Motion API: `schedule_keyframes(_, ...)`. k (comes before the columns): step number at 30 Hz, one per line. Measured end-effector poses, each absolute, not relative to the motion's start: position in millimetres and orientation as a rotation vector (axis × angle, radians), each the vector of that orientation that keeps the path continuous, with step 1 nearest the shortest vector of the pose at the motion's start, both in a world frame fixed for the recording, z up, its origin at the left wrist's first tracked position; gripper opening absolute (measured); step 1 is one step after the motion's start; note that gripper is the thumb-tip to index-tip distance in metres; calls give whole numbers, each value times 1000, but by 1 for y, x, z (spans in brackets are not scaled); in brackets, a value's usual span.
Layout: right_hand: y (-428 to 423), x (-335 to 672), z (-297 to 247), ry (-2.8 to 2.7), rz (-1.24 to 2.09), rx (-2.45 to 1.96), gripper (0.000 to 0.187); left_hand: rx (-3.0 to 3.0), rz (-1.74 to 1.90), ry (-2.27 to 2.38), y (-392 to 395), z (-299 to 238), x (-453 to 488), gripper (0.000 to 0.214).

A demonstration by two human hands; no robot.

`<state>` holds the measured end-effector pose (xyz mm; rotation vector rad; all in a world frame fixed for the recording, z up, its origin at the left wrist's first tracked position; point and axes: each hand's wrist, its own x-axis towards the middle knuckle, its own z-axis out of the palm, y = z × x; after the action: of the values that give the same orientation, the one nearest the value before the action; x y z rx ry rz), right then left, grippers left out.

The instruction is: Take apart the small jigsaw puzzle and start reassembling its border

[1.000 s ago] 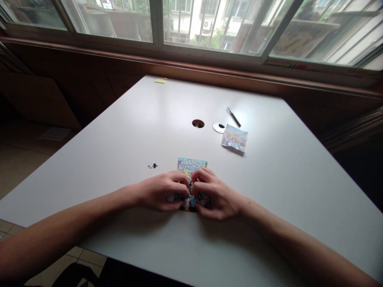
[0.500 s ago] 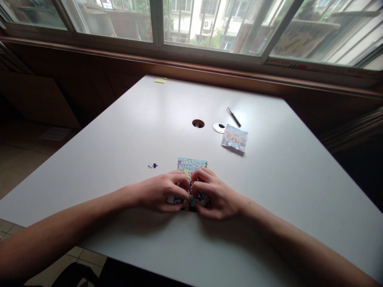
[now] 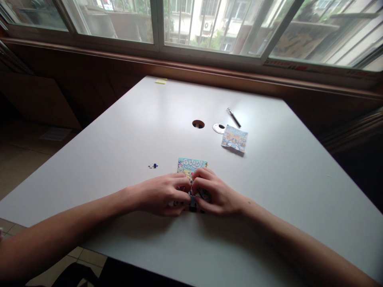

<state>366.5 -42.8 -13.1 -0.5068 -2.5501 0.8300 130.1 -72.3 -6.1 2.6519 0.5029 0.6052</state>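
A colourful printed card (image 3: 193, 162) with a light-blue top lies on the table in front of me, partly covered by both hands. My left hand (image 3: 163, 193) curls in from the left and my right hand (image 3: 218, 193) from the right. Their fingertips meet over the card, pinching a small blue-and-dark toy piece (image 3: 192, 202) between them. Its exact shape is too small to make out and partly hidden by the fingers. Left of the card, a few tiny white and dark-blue pieces (image 3: 153, 166) lie on the tabletop.
On the white table (image 3: 119, 147) a printed square packet (image 3: 235, 138) lies beyond my right hand, near a pen (image 3: 233, 117) and a round cover (image 3: 219, 128). A cable hole (image 3: 198, 124) opens mid-table. A yellow note (image 3: 160, 81) is at the far corner.
The fingers have shifted slightly around the small toy piece; it now shows darker between the fingertips. My left hand is a little lower. The card and the loose pieces stay put.
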Motion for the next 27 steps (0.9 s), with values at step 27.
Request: schedule_keyframes(27, -43, 365, -17, -2608, 795, -562, 21, 2897, 509, 464, -83, 2, 134, 10)
